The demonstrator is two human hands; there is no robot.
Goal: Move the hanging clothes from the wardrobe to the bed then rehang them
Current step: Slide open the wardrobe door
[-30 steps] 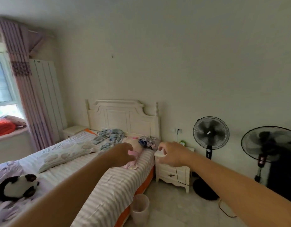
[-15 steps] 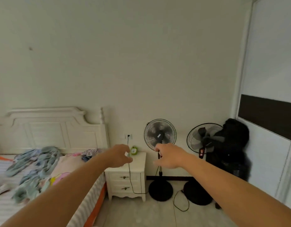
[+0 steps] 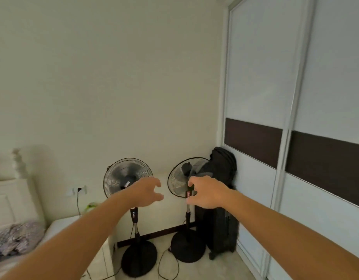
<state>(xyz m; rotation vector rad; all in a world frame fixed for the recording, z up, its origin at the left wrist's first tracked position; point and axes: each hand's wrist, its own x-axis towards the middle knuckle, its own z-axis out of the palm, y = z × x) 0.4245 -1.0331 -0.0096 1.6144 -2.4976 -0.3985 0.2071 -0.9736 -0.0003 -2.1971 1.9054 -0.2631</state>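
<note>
the fingers (image 3: 154,183) of both hands are hanging loosely curled and holding nothing, so i think the right hand (image 3: 208,191) is needing to press flat on the closed wardrobe door (image 3: 253,77), just beside, and slide it slowly, the clothes being hidden behind.

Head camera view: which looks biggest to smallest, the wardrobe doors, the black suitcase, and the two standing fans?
1. Wardrobe doors, by far.
2. Black suitcase.
3. The two fans, left fan and right fan: they look about alike, so no ranking.
</note>
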